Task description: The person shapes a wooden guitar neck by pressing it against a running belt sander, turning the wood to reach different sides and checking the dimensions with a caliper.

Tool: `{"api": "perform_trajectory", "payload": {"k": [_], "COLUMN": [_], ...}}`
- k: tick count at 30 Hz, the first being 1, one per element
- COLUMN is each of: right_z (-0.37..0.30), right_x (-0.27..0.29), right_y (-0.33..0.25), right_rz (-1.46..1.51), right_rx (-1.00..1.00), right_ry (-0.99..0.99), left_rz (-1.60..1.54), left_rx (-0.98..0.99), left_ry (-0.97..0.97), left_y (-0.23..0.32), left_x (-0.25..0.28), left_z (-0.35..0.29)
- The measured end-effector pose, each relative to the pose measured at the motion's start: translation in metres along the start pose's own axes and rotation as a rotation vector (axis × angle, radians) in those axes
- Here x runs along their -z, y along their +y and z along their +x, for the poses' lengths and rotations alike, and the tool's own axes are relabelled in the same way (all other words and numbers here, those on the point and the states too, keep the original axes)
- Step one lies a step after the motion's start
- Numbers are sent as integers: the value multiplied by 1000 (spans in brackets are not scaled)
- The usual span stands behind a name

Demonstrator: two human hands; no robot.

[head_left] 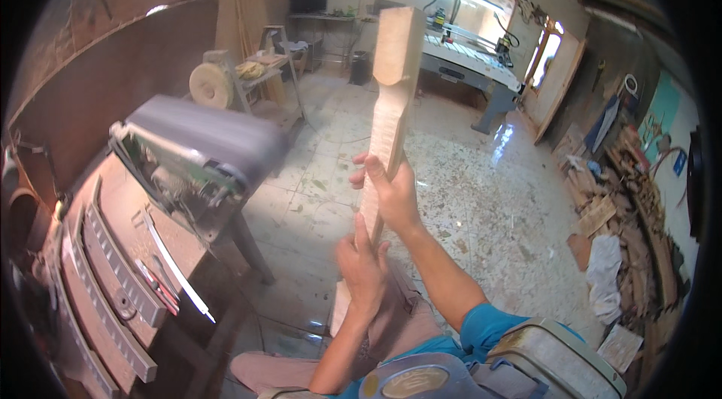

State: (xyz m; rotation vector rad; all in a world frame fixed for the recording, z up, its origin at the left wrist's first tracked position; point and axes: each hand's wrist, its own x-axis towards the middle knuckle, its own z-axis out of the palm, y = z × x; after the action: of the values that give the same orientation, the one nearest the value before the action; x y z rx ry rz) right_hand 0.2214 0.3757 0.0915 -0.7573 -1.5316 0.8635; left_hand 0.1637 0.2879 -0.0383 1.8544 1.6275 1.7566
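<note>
Both my hands hold a long, shaped piece of pale wood [387, 117] upright in front of me. It has a square block at the top, a narrow neck below that, and a tapering shaft. My right hand [397, 192] is wrapped around the middle of the shaft, thumb across the near face. Lower down, my left hand [364, 270] grips the bottom end, its index finger laid along the wood. Part of that end is hidden by the fingers. To the left, apart from the wood, stands a belt sander [203, 139] whose dark belt looks smeared.
On the left bench [113, 200] lie several curved notched bars [113, 267], a caliper-like metal tool [177, 263] and red pen-like tools [159, 288]. A round buffing wheel [210, 87] stands behind the sander. Far off is a flatbed machine [466, 60]; wood offcuts [628, 196] line the right wall.
</note>
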Motion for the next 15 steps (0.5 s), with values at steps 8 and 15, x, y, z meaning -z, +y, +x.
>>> {"api": "perform_trajectory", "payload": {"k": [8,15], "right_z": [64,59], "right_x": [104,194], "right_y": [-45,-79], "right_rz": [344,39], "right_rx": [22,-200], "right_ry": [-356,-757], "left_rz": [5,358], "left_rx": [-203,-636], "left_ry": [-51,66], "left_y": [31,106], "left_x": [51,115], "left_z": [51,137]}}
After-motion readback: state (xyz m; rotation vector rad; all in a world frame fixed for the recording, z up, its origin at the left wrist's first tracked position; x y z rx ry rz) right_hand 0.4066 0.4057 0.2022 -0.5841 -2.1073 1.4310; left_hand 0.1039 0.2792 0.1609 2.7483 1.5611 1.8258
